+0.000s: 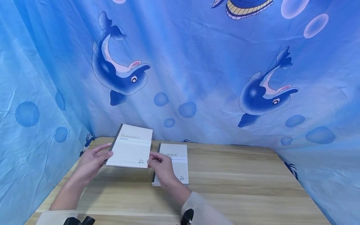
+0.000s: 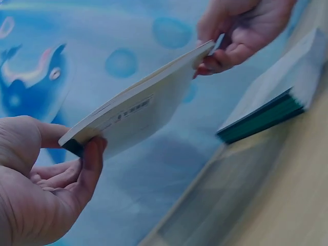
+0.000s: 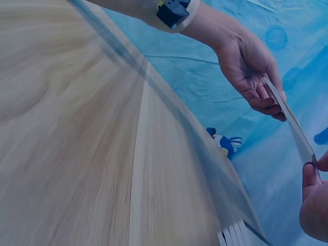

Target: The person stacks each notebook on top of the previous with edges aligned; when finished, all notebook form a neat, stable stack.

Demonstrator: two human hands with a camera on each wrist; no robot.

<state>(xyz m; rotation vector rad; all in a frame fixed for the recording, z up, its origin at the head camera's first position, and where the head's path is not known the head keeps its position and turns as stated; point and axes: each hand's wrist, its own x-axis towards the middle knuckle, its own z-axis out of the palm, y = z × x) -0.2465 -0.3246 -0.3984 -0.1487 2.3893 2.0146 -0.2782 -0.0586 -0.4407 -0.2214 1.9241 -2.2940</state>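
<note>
A white notebook (image 1: 130, 148) with a dark spine and "Gambit" on its cover is raised over the table, tilted toward the head camera. My left hand (image 1: 93, 160) pinches its spine edge, thumb on the cover and fingers beneath. At the opposite edge, near the lower corner, my right hand (image 1: 162, 166) pinches it between thumb and fingers. The left wrist view shows the notebook's underside (image 2: 138, 115), with small print on it. To the right, a stack of like notebooks (image 1: 180, 165) lies on the table, partly hidden behind my right hand.
The wood-grain table (image 1: 239, 187) reaches back to a blue curtain (image 1: 208, 78) printed with dolphins and bubbles. More of this curtain hangs along the left and right sides. The notebook stack shows dark green spines (image 2: 261, 117) in the left wrist view.
</note>
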